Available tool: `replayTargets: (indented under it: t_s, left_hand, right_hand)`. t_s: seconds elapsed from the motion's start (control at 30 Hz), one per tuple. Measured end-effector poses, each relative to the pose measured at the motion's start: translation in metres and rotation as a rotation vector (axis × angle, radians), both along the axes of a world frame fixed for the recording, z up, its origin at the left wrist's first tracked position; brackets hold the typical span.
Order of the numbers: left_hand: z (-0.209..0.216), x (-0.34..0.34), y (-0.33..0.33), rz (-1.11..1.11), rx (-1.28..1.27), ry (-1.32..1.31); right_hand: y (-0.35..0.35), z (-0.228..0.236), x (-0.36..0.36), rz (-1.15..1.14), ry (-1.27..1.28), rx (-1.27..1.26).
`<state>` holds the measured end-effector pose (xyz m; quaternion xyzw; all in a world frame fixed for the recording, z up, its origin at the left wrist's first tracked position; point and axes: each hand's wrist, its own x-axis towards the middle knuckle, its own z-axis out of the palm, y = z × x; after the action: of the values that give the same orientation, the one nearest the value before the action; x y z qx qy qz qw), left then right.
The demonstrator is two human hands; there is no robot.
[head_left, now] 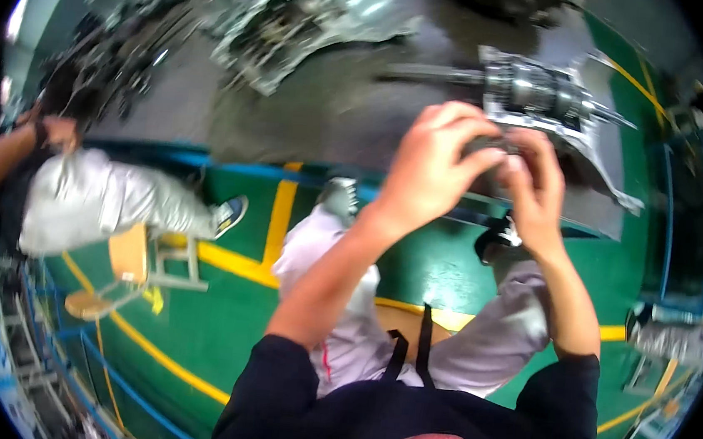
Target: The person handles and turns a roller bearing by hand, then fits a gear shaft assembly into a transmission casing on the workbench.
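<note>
Two hands point(433, 166) point(535, 190) on one dark part point(487, 144), one gearset point(538, 90)

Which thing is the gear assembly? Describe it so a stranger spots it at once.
Find the dark worktable and go to its right end. Just beyond the person's left hand and right hand lies the gear assembly, in a silvery housing. Unlike the silvery casting farther left, it shows a row of shiny rings and a long shaft jutting leftward.

Small part point(483, 144) dark; gear assembly point(538, 89) silver; floor point(414, 263) green, yellow-lined.
</note>
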<state>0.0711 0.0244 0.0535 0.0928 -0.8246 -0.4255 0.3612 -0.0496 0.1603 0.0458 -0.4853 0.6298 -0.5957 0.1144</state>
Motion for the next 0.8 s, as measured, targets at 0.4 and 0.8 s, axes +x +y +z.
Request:
replayTargets:
  t_s: [0.4,0.8]
  left_hand:
    - [0.007,-0.005,0.02,-0.136,0.693,-0.065]
    - [0.011,0.0,0.021,-0.179,0.676,-0.056]
  right_hand:
    - [0.009,0.006,-0.005,0.003,0.115,-0.077]
    - [0.017,0.001,-0.017,0.009,0.091,-0.016]
